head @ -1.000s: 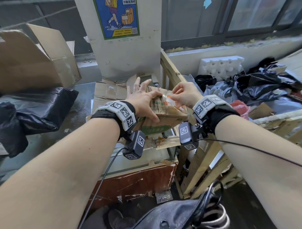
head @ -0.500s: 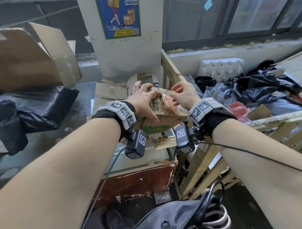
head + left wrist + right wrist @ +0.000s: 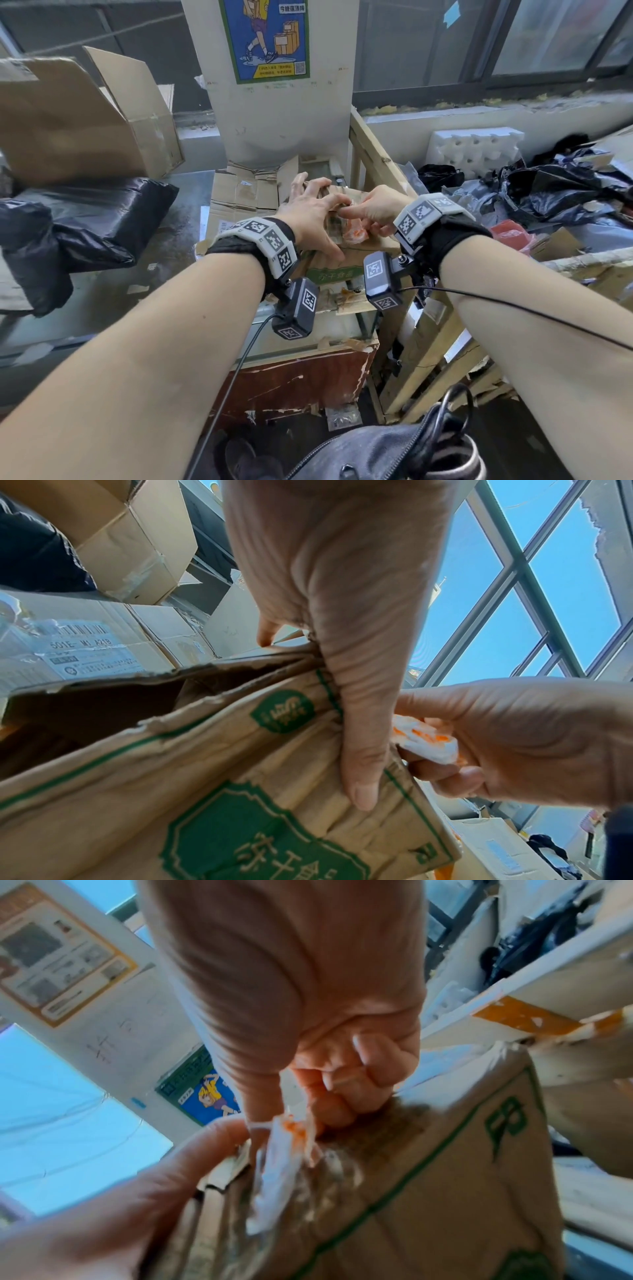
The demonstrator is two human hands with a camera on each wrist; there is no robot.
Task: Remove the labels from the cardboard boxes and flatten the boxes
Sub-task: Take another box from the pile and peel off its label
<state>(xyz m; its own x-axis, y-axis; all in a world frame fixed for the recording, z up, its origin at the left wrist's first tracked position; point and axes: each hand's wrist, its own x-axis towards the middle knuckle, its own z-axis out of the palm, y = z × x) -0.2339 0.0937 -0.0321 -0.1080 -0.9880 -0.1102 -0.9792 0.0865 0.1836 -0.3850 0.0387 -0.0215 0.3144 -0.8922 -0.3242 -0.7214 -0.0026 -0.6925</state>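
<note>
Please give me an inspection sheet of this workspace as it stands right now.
Surface: worn counter, partly bare.
Job's things: green-printed cardboard box; white-and-orange label partly peeled.
Clutter: flattened cartons, black bags, open box, foam tray.
Grippers: left hand grips the box; right hand pinches the label.
Cables: black wires from wrist cameras.
Surroundings: poster, windows, wooden frame.

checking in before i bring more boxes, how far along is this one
Done: flattened cardboard lies stacked behind. In hand: the left hand steadies the green-printed box while the right hand pinches its white-and-orange label, partly peeled and bunched. Left: free the label, flatten this box, and strip the barcode label on the cardboard behind.
</note>
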